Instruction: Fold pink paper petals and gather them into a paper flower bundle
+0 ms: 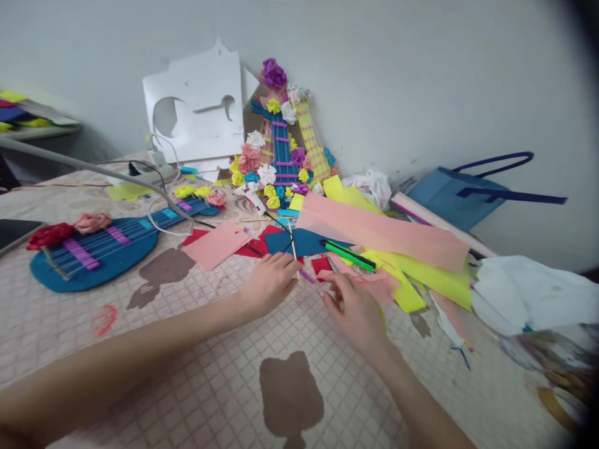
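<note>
Two hands close in on a thin purple strip (307, 275) on the table (206, 380).
The left hand (270, 282) curls its fingertips at the strip, which lies between both hands, just beside a wooden stick (294, 248) and a red paper scrap (321, 264). The right hand (356, 310) bends over it (whether either hand actually pinches anything cannot be told). So slight a strip likely wants a light fingertip grip near its end.

The scene is lit evenly by soft, diffuse light; only faint shadows are cast on the surface (210, 386). Barrel distortion is seen at the edges, the right corners are darkened, and the right hand (355, 312) is blurred.
</note>
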`<state>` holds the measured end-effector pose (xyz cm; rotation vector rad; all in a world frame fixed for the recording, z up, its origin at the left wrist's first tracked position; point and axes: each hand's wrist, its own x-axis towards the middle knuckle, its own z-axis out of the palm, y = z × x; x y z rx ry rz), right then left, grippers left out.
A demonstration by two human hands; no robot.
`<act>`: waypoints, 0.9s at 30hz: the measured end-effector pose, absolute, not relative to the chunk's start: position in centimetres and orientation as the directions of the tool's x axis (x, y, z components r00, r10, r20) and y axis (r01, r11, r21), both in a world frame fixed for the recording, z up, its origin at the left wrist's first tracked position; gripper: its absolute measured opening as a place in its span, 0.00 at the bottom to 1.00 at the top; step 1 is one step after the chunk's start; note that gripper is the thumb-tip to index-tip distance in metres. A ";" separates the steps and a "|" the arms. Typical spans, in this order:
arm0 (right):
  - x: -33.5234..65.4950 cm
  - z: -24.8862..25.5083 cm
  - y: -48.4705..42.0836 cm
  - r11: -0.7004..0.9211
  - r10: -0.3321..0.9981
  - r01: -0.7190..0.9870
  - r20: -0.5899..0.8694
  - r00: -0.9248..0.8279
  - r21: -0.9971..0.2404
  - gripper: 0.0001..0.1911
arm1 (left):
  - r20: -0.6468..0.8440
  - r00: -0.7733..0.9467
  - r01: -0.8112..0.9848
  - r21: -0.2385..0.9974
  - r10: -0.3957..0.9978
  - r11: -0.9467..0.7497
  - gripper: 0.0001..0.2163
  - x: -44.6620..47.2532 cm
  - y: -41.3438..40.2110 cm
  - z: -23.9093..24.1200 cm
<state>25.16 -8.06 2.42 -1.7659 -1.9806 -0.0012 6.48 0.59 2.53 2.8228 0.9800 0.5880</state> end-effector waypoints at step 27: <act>18.4 -0.4 -7.0 0.423 0.906 0.654 0.297 -0.301 -0.626 0.06 | 0.319 0.561 0.795 0.049 0.764 -0.604 0.13 -8.1 6.0 0.6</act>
